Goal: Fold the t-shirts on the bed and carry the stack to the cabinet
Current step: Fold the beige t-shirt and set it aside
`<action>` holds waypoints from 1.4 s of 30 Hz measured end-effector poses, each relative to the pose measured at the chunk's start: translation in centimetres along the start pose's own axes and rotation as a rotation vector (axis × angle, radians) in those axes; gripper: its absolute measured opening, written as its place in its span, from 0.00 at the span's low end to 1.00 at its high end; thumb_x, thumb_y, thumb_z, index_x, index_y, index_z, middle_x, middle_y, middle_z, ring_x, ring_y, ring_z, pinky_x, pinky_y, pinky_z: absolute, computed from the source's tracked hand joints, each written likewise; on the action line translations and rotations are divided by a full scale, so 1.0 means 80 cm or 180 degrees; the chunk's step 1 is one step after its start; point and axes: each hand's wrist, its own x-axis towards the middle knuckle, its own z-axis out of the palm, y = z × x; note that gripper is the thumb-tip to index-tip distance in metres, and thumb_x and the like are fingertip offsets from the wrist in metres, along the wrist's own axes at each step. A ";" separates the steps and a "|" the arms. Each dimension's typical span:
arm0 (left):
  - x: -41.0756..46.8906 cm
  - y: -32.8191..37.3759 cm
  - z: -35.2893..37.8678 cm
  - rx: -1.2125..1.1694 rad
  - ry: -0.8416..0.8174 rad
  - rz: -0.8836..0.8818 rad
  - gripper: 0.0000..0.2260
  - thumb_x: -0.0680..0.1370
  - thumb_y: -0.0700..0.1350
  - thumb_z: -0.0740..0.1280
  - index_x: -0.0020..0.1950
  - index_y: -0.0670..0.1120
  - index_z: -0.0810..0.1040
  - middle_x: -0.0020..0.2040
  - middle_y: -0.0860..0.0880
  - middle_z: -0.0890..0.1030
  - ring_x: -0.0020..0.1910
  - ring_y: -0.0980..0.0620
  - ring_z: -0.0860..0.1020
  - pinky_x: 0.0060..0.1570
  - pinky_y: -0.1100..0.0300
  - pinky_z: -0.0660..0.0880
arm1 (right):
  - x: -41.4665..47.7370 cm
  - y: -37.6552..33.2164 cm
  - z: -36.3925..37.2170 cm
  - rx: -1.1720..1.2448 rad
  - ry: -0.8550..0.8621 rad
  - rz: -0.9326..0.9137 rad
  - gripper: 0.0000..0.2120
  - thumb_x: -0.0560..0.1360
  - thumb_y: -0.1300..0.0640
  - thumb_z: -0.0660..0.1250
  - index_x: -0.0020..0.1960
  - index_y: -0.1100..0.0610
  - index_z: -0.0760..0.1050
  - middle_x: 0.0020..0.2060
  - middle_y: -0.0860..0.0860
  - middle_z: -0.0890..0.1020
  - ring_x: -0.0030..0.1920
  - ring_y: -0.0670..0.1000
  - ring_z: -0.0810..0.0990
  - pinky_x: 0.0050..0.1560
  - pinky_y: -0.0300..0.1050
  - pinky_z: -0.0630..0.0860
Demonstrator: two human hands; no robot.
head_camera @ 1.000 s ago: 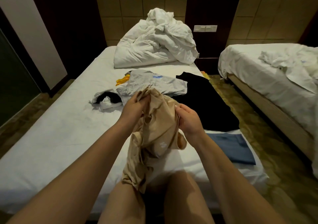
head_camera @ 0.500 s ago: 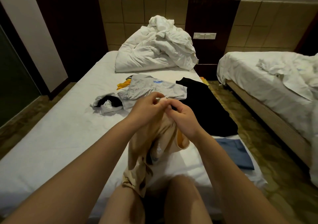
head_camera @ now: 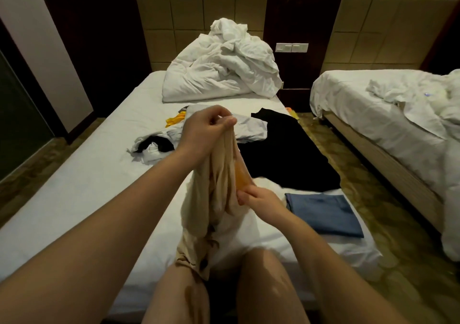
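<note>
Left hand (head_camera: 206, 130): fingers pinch the top of the bunched beige cotton t-shirt (head_camera: 219, 186), held up above the white-sheeted bed (head_camera: 87, 174). Right hand (head_camera: 258, 202): fingers curled round the same shirt lower down on its right side, beside an orange patch in the fabric. The shirt hangs in a loose vertical bundle; its bottom end drapes past the bed's foot edge onto the person's left thigh.

Folded blue t-shirt (head_camera: 323, 214) lies flat near the bed's right edge, close to the foot corner, just right of the right hand. Spread black garment (head_camera: 286, 154) sits behind it and reaches the right edge. Pale grey t-shirt (head_camera: 249, 129), yellow garment (head_camera: 175, 119) and a white-and-black crumpled piece (head_camera: 151, 146) are mid-bed. Crumpled white duvet (head_camera: 219, 69) at the head end.

Open sheet: left half of the bed. A patterned floor aisle (head_camera: 348, 174) separates it from the second white bed (head_camera: 373, 104).
</note>
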 end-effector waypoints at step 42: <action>0.052 0.108 -0.170 0.0305 0.0517 0.0379 0.08 0.80 0.47 0.60 0.52 0.46 0.77 0.43 0.53 0.74 0.41 0.61 0.70 0.38 0.68 0.66 | -0.037 -0.144 -0.291 0.0823 0.0327 -0.0488 0.09 0.78 0.66 0.59 0.53 0.66 0.77 0.40 0.53 0.79 0.39 0.47 0.77 0.34 0.31 0.75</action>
